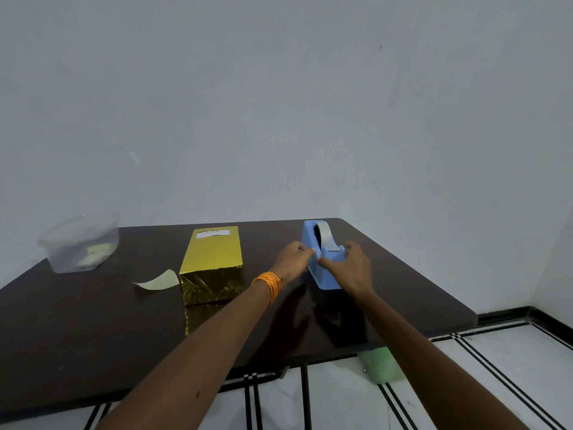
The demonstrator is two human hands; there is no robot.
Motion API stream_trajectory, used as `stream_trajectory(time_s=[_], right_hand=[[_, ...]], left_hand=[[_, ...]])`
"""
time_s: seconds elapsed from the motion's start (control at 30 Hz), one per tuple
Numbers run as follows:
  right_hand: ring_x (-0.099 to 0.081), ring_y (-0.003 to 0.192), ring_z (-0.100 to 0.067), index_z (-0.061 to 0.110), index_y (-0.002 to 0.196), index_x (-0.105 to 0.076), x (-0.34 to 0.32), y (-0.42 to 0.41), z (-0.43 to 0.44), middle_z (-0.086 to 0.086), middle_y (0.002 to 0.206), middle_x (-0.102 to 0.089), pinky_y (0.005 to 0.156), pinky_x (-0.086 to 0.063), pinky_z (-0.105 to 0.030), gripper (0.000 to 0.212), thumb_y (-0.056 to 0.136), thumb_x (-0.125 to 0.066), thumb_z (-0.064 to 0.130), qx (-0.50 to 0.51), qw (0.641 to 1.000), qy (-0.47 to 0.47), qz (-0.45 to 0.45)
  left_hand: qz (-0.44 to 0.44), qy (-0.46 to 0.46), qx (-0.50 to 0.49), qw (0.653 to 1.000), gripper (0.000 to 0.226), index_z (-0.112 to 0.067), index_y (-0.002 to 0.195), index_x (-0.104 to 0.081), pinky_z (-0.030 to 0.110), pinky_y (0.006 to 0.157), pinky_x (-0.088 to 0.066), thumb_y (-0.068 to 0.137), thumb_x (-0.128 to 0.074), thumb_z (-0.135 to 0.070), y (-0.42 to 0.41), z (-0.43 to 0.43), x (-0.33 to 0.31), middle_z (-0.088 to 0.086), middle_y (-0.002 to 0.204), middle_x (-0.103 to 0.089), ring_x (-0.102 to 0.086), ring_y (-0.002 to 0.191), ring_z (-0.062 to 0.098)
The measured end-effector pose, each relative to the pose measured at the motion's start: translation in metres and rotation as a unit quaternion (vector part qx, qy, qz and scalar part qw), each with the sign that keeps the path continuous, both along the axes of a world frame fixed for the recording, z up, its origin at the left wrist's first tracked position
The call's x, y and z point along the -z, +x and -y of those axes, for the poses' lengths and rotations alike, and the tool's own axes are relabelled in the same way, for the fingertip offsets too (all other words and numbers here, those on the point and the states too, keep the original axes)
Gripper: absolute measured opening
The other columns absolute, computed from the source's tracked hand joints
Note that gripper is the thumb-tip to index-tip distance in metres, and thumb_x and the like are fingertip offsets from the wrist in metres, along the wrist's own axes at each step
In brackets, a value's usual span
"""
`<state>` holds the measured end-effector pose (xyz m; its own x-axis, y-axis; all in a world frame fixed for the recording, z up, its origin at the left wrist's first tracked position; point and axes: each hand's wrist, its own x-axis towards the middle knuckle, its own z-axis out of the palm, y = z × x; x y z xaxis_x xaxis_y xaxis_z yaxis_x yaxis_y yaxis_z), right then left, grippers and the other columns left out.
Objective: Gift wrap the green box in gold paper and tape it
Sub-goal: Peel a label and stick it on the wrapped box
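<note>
A gold box point(212, 265) flat on the dark table point(93, 321), all wrapped in shiny paper, with a small white label point(214, 233) on the far end of its top. Both hands off to the right of it, not touching it, up at the blue tape dispenser point(325, 277). Left hand point(294, 254) nearer the box, close to its right side but apart from it, fingers bunched tight against the left side of the dispenser. Too small to tell if anything pinched between them. Orange thread band point(269, 285) round that wrist. Right hand point(352, 268) farther from the box, on the other side of the dispenser, thumb and fingers curled round its low front end, gripping it. Roll of tape point(324, 235) up in the tall back part of the dispenser, with a strip running down to the front. A curled scrap of pale paper point(158, 282) on the table just left of the box, its tip close to the box's near corner. A clear plastic tub point(80, 243) well off to the left at the table's far edge, with something pale inside. Something green point(383, 366) and blurry low down under the table's right edge. White floor point(341, 405) with black lines below, plain grey wall point(279, 103) behind.
</note>
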<state>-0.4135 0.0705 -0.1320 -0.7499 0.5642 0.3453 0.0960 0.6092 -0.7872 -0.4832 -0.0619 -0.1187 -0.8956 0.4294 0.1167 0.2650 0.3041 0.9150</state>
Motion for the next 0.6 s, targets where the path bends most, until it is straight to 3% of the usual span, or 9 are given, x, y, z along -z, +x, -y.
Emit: stream_trajectory(time_s=[0.07,0.17,0.23,0.33,0.47,0.6], right_hand=[[-0.064,0.088,-0.018,0.014,0.107,-0.056,0.003,-0.001,-0.003,-0.006,0.105,-0.066,0.070,-0.056,-0.031,0.053,0.077,-0.078,0.051,-0.010,1.000,-0.017,0.006],[-0.065,0.080,-0.015,0.014,0.099,-0.061,0.004,-0.001,-0.005,-0.003,0.095,-0.068,0.060,-0.052,-0.023,0.045,0.078,-0.077,0.051,-0.016,1.000,-0.001,-0.003],[-0.066,0.079,-0.015,0.013,0.099,-0.064,0.004,-0.002,-0.009,-0.004,0.094,-0.070,0.062,-0.055,-0.027,0.043,0.079,-0.076,0.050,-0.011,1.000,0.001,-0.009],[-0.068,0.083,-0.019,0.008,0.112,-0.066,0.005,-0.002,-0.021,-0.005,0.098,-0.070,0.066,-0.056,-0.030,0.054,0.079,-0.075,0.050,0.000,1.000,-0.010,-0.010],[-0.067,0.087,-0.018,0.006,0.126,-0.063,0.005,0.001,-0.040,-0.003,0.101,-0.068,0.066,-0.051,-0.023,0.064,0.082,-0.074,0.051,0.003,1.000,-0.014,-0.020],[-0.068,0.094,-0.019,0.008,0.135,-0.057,0.006,0.007,-0.062,-0.005,0.110,-0.070,0.074,-0.057,-0.030,0.072,0.081,-0.074,0.053,0.013,0.999,-0.019,-0.030]], left_hand=[[0.011,-0.007,0.009,1.000,0.027,-0.011,0.086,-0.052,0.038,0.079,-0.048,0.097,-0.051,-0.036,0.000,-0.009,0.004,0.013,0.091,-0.057,-0.056,0.082,0.027],[0.046,0.030,0.008,0.998,0.031,-0.008,0.093,-0.066,0.043,0.093,-0.054,0.097,-0.053,-0.035,-0.004,-0.019,0.014,0.007,0.105,-0.068,-0.065,0.098,0.022],[0.050,0.039,-0.003,0.998,0.031,-0.008,0.099,-0.070,0.045,0.092,-0.055,0.095,-0.055,-0.035,-0.007,-0.025,0.016,0.005,0.107,-0.069,-0.066,0.099,0.023],[0.052,0.032,0.004,0.998,0.030,-0.009,0.094,-0.071,0.043,0.089,-0.057,0.093,-0.059,-0.036,-0.011,-0.036,0.017,0.004,0.106,-0.069,-0.067,0.098,0.022],[0.041,0.029,0.006,0.999,0.036,-0.003,0.096,-0.071,0.044,0.088,-0.058,0.093,-0.060,-0.037,-0.011,-0.056,0.017,0.005,0.104,-0.069,-0.067,0.097,0.021],[0.035,0.033,0.021,0.999,0.035,-0.005,0.098,-0.071,0.043,0.089,-0.057,0.093,-0.061,-0.038,-0.007,-0.080,0.018,0.003,0.103,-0.069,-0.066,0.095,0.018]])
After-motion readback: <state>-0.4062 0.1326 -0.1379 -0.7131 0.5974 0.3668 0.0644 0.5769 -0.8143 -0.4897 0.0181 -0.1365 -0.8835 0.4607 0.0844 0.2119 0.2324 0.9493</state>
